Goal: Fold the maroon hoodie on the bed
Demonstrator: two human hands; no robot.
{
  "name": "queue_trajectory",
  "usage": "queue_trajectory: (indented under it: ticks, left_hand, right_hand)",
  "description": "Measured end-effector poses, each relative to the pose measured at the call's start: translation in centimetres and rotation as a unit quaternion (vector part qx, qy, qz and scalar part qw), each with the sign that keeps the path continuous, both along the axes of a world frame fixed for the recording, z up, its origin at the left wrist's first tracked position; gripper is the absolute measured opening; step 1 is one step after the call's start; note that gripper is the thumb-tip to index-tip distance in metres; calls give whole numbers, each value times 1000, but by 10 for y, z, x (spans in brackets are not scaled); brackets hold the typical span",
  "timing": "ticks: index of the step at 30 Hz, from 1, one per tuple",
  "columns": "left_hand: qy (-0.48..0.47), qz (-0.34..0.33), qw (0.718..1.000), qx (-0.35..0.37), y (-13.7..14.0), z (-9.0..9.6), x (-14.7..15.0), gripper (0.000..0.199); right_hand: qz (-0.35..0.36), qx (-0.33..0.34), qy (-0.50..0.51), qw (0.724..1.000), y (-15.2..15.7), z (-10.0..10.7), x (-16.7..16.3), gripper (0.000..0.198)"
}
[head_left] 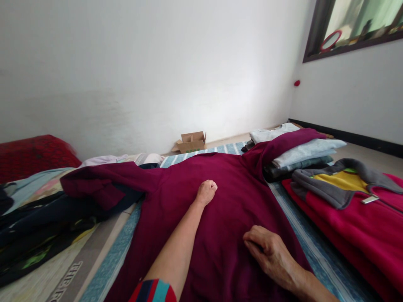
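1. White wall (151, 63), smudged low down, behind everything.
2. Blue-and-white striped sheet (121, 245) beneath the clothes.
3. Maroon sweatshirt (185, 180) spread across the sheet, one sleeve over dark clothing (56, 222), the other over a folded stack (302, 159).
4. Dark-framed window (362, 21), upper right.
5. Open cardboard box (191, 142) near the wall.
6. Right hand (267, 247), fingers curled closed, and left hand (207, 192), fisted, at the sweatshirt; whether either pinches cloth, I cannot tell.

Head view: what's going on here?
A maroon long-sleeved top lies spread out over a blue striped cover, sleeves out to both sides. A person's left hand, in a fist, is at its upper middle; the right hand, curled, is lower on the right. Whether either grips fabric isn't clear. One sleeve lies over dark clothes, the other over a folded stack.
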State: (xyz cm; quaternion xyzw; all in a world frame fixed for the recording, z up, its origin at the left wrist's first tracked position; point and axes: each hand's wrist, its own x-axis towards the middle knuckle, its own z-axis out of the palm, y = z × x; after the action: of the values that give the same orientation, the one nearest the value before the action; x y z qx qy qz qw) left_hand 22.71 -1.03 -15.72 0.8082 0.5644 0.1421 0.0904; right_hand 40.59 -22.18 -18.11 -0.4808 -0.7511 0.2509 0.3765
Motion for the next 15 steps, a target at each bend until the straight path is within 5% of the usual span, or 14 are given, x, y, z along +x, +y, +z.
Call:
queue_trajectory:
  ticks: [15]
  left_hand:
    - [85,-18,995,41,-17,-7,13,22]
  right_hand:
    - [2,-6,1,1000,1,1,1,20]
